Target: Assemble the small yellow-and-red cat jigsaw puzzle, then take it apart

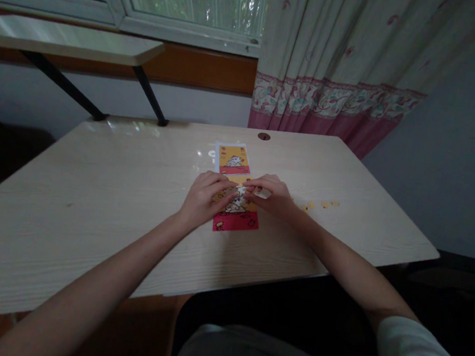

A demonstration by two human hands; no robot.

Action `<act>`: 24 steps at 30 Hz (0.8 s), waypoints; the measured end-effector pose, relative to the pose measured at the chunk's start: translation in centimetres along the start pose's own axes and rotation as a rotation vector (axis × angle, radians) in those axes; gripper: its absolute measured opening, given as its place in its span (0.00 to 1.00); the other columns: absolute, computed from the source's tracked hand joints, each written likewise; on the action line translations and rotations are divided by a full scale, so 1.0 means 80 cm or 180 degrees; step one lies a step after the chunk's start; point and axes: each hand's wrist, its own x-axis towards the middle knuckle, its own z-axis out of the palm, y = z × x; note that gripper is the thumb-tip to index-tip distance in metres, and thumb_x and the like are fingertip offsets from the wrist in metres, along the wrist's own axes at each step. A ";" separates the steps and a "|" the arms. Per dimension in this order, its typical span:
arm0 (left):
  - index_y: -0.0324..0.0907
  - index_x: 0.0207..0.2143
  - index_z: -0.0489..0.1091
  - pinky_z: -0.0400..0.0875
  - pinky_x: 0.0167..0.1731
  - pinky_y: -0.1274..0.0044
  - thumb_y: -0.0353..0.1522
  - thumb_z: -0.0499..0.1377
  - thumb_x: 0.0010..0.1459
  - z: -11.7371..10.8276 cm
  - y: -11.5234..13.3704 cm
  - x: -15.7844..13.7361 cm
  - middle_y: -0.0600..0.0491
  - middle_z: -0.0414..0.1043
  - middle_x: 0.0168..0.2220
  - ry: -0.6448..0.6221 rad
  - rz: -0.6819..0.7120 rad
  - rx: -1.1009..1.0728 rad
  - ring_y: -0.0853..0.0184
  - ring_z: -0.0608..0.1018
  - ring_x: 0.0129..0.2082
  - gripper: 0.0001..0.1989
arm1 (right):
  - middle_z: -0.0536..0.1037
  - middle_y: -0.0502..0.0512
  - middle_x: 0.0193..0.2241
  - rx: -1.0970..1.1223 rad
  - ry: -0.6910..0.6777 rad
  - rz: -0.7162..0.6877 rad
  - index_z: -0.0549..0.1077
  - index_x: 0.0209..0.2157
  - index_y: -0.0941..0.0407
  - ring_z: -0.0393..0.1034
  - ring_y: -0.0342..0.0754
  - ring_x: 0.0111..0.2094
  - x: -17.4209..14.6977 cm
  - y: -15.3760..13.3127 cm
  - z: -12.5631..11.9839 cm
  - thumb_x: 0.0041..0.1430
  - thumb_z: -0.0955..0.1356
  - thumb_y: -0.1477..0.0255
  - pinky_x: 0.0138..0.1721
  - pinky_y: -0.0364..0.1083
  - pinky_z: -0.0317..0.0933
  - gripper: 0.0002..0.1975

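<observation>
A jigsaw puzzle (236,222) with a red bottom, a yellow upper part and a white cartoon animal lies flat on the table. My left hand (206,197) rests over its left side, fingers stretched and the thumb apart from the index finger, tips touching the surface. From the right, my right hand (272,194) reaches over the upper middle, its fingertips drawn together close to the left ones. Whatever lies between those tips is too small to make out. Just behind the puzzle is a picture card (234,159) with a matching yellow and red design, its lower edge by my fingers.
Several small yellow puzzle pieces (324,204) lie scattered right of my right hand, some partly behind the wrist. The wooden table (108,215) has a round cable hole (264,136) near its back edge. A raised shelf (73,40) stands at the back left, beside a curtain (328,57).
</observation>
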 end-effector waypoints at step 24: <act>0.42 0.40 0.73 0.64 0.41 0.67 0.33 0.53 0.57 -0.003 -0.039 -0.010 0.47 0.70 0.40 -0.1094 0.0111 0.0249 0.61 0.71 0.40 0.11 | 0.77 0.51 0.28 -0.0258 -0.0896 0.0358 0.76 0.33 0.55 0.68 0.44 0.32 -0.017 0.025 0.007 0.50 0.71 0.65 0.37 0.43 0.55 0.10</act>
